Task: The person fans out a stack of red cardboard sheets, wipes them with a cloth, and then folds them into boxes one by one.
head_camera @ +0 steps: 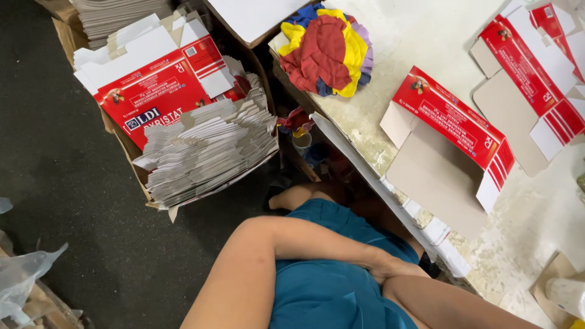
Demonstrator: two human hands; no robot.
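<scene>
— Where the person's arms cross low in the view, what do the hands do?

— The left hand [390, 268] lies flat on the lap, on the teal cloth [329, 286], fingers together and clamped on nothing. The right forearm runs in just beside it; the right hand is out of view, so its state cannot be told.

— What is nearest to that hand?

— Just past the knee, on the pale table [530, 219], lies a flat red and white carton [451, 146], grey inside up, one corner jutting over the table's edge. It is apart from the hand.

— And on the floor?

— To the left stands a box [131, 152] full of flattened cartons, the stack [207, 146] fanned and leaning, one red sheet [158, 91] on top. A clear bag [24, 274] sits at the near left.

— Farther out?

— A bundle of rags [326, 52], red, yellow, blue and purple, rests at the table's far edge. More open cartons [536, 67] lie at the far right, well apart from the hand.
</scene>
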